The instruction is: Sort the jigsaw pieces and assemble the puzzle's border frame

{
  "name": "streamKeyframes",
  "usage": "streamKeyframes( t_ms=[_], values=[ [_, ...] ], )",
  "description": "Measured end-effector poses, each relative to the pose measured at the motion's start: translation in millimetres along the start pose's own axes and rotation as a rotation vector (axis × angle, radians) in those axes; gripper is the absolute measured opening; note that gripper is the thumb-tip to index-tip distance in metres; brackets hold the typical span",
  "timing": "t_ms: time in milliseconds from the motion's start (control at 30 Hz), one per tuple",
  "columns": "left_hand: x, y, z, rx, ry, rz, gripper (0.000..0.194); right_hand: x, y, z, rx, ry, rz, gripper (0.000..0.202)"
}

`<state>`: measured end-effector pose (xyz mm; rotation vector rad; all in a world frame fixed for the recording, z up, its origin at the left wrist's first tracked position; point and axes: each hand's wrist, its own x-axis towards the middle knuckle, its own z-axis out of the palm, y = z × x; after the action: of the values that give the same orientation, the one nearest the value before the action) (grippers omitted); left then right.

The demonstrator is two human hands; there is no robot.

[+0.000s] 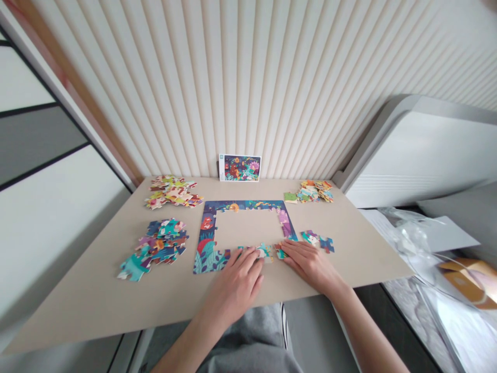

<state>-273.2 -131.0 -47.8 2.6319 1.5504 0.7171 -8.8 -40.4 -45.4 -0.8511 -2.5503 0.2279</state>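
Observation:
A puzzle border (207,233) lies on the table as a rectangle with a bare middle. My left hand (238,277) rests flat over its bottom edge, fingers spread and touching the pieces there. Under and beside its fingertips are light teal pieces (266,250). My right hand (308,261) lies with fingers stretched out on the bottom right part, touching a green and brown piece (280,252). A narrow gap shows between that piece and the ones by my left hand. Two loose joined-looking pieces (326,244) lie right of the border.
Puzzle pieces are heaped at the back left (173,192), the front left (155,248) and the back right (310,191) of the table (163,300). A picture card (243,168) stands against the pleated wall. Papers and a plastic bag (413,235) lie beyond the right edge.

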Motion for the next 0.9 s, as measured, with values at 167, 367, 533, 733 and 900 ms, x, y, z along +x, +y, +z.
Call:
streamKeyframes(
  t_ms=[167, 367, 533, 733, 900],
  values=[
    [17, 23, 16.0, 0.136, 0.020, -0.022, 0.042, -1, 0, 2, 0.001, -0.003, 0.019, 0.040],
    [59, 51, 38.4, 0.217, -0.002, -0.072, 0.029, -2, 5, 1, 0.044, -0.011, 0.035, 0.043],
    [65, 46, 44.6, 0.179, -0.005, -0.054, 0.023, -6, 12, 3, 0.082, -0.021, 0.052, 0.047],
    [58, 43, 46.8, 0.111, 0.009, -0.073, 0.030, -12, 15, 6, 0.130, -0.045, 0.098, 0.047],
    [56, 43, 46.7, 0.133, 0.025, -0.053, 0.039, -16, 20, 8, 0.151, -0.080, 0.114, 0.052]
  ],
)
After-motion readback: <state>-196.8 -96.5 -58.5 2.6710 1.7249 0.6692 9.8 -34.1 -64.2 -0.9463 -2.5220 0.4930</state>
